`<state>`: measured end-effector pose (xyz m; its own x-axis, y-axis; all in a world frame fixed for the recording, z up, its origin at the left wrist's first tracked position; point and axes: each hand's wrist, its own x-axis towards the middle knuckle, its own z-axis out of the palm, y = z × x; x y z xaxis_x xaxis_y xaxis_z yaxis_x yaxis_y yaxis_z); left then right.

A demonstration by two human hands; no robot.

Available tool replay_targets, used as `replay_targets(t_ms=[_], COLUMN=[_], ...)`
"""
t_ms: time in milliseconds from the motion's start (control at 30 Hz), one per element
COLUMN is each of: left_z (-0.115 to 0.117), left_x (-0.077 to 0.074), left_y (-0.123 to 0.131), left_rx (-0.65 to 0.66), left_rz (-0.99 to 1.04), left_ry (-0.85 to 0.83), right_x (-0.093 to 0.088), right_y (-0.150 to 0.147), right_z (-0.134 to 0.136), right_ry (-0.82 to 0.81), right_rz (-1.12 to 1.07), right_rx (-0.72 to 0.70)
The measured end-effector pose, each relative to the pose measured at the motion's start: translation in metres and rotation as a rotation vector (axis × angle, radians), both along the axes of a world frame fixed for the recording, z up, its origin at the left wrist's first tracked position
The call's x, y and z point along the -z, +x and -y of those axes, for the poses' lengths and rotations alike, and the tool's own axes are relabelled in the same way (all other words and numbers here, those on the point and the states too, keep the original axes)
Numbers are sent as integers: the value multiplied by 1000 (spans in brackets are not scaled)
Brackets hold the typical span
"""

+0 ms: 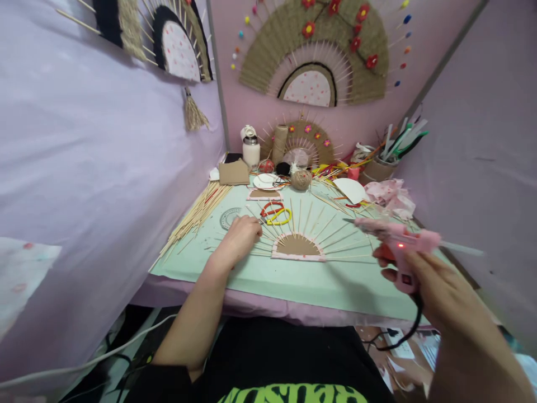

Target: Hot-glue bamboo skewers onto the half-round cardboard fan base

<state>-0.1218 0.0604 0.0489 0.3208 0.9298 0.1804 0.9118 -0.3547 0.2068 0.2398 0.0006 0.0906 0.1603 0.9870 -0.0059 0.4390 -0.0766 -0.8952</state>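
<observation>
My right hand (419,268) is wrapped round a pink glue gun (413,242) with a lit red light, held above the table's right side, its nozzle pointing left. A clear glue stick juts from its back. My left hand (244,235) is closed, low over the table, by the left sticks of a fan frame; what its fingers hold, if anything, is too small to make out. The fan frame has a brown cardboard half-circle (298,245) with a pink-white edge and thin sticks spreading outward. Scissors (277,215) with red and yellow handles lie behind it, beside a clear protractor (229,218).
A pile of thin sticks (195,215) lies on the left. Along the back stand a white bottle (251,152), a twine ball (301,179) and a tool-filled container (377,169). Crumpled pink cloth (392,197) is at the right. The glue gun's black cable hangs over the front edge.
</observation>
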Motion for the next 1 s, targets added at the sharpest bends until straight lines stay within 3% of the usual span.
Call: replay_targets(t_ms=[100, 233, 333, 600, 1000], left_z=[3, 11, 18, 25, 22], left_x=[-7, -18, -22, -18, -15], left_y=[-5, -12, -17, -22, -19], left_rx=[-38, -118, -135, -167, -137], left_rz=[77, 189, 226, 187, 157], left_ry=[93, 244, 322, 295, 194], right_x=[-1, 1, 10, 28, 26], right_y=[-32, -73, -91, -98, -103], right_z=[-7, -15, -20, -26, -26], right_ry=[-135, -131, -76, -17, -9], right_rz=[-30, 12, 58, 215, 244], right_rx=[-190, -433, -537, -560, -550])
